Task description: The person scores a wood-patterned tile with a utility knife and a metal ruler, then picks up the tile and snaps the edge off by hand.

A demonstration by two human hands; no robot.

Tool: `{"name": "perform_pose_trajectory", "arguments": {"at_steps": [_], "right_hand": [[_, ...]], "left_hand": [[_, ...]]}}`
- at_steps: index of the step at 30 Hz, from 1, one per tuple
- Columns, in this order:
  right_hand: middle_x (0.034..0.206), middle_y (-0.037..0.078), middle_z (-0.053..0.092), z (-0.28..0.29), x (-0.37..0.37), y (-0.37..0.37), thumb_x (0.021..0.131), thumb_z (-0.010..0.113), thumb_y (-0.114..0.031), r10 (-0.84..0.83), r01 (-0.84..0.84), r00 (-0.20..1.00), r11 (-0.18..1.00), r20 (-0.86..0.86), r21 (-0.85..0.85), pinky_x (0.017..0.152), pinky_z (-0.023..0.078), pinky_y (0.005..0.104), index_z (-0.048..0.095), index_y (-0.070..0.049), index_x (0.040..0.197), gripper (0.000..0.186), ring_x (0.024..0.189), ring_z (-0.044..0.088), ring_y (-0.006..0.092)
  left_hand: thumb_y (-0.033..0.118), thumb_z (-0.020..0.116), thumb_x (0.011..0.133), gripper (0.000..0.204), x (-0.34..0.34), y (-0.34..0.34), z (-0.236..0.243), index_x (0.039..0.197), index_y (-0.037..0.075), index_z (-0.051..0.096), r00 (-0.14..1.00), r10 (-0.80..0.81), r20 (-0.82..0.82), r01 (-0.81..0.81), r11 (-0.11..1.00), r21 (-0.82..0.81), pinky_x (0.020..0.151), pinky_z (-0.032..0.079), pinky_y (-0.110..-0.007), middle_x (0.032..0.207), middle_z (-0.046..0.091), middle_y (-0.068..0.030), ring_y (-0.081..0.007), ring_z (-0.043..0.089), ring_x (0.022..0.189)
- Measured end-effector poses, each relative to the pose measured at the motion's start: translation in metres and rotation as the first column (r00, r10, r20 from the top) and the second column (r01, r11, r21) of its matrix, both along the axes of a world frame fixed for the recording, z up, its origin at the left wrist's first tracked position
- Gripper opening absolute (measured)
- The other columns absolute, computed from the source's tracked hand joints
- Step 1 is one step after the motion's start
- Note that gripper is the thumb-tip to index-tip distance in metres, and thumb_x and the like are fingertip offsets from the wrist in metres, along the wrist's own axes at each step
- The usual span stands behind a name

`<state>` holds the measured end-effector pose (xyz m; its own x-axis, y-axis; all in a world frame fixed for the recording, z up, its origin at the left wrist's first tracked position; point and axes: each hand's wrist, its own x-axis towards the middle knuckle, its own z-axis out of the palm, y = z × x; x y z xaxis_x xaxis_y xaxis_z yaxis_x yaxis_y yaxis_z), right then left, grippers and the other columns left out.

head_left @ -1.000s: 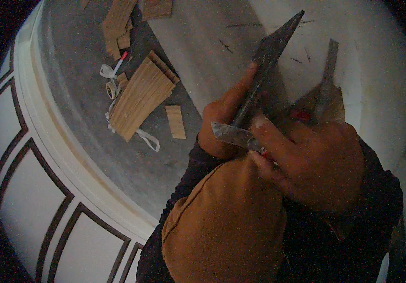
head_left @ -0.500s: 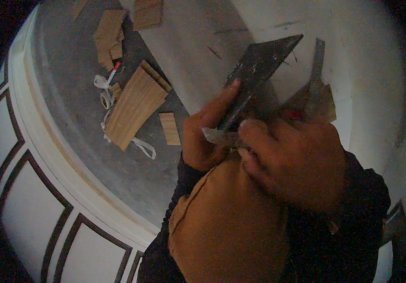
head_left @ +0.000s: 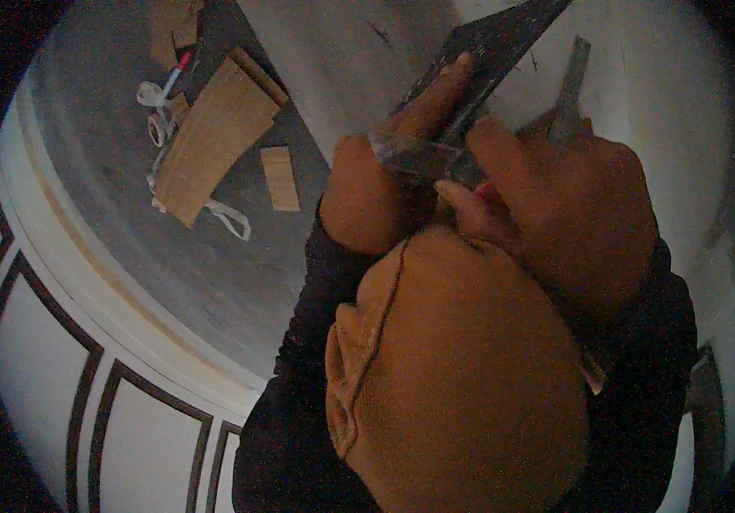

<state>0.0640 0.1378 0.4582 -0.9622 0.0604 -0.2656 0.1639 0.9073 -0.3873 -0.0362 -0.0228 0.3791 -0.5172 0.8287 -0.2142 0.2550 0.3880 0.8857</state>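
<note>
My left hand (head_left: 376, 184) is closed around the lower part of a dark flat board (head_left: 496, 51), its index finger stretched along the surface. The board tilts up and away, with pale specks on its face. Close beside it, my right hand (head_left: 564, 205) pinches a shiny greyish strip (head_left: 419, 158) lying across the board's near end. A small red part (head_left: 491, 193) shows under the right fingers; whether it belongs to the strip I cannot tell. Both hands are above my brown-clothed knee (head_left: 470, 342). The fingers' undersides are hidden.
Wood-grain planks (head_left: 218, 137) lie on the grey floor at left, beside a small plank piece (head_left: 280, 179), a red-tipped stick-like tool (head_left: 178, 73) and white strips (head_left: 231, 221). A grey straight strip (head_left: 571, 90) stands beyond my right hand. White panelling (head_left: 34, 359) curves along the left.
Both hands and the dark board have shifted upward in the picture. The greyish strip now lies across the left hand's fingers. The view has moved too, with the floor planks higher and further left.
</note>
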Motion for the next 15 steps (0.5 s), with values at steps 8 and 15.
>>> {"name": "perform_pose_trajectory", "arguments": {"at_steps": [8, 15], "right_hand": [[0.067, 0.007, 0.068, -0.015, -0.006, -0.003, 0.086, 0.080, -0.033, 0.088, -0.089, 0.996, 0.992, -0.021, -0.092, 0.052, 0.053, 0.0403, 0.059, -0.008, 0.094, 0.033, 0.058, 0.069, 0.0287], [0.064, 0.008, 0.067, -0.014, -0.005, -0.009, 0.086, 0.080, -0.032, 0.003, -0.006, 0.999, 0.995, -0.032, -0.097, 0.051, 0.054, 0.0403, 0.058, -0.008, 0.087, 0.033, 0.057, 0.069, 0.0299]], "left_hand": [[0.012, 0.071, 0.089, 0.062, 0.003, -0.008, -0.022, 0.149, 0.019, 0.055, 0.995, 0.053, -0.082, -0.041, 0.989, 0.143, 0.093, 0.059, -0.039, 0.136, 0.067, -0.0147, -0.0321, 0.067, 0.122], [0.014, 0.073, 0.088, 0.061, -0.001, -0.008, -0.014, 0.146, 0.019, 0.058, 0.999, 0.039, 0.027, -0.043, 0.984, 0.175, 0.095, 0.058, -0.039, 0.137, 0.067, -0.0124, -0.0314, 0.067, 0.123]]}}
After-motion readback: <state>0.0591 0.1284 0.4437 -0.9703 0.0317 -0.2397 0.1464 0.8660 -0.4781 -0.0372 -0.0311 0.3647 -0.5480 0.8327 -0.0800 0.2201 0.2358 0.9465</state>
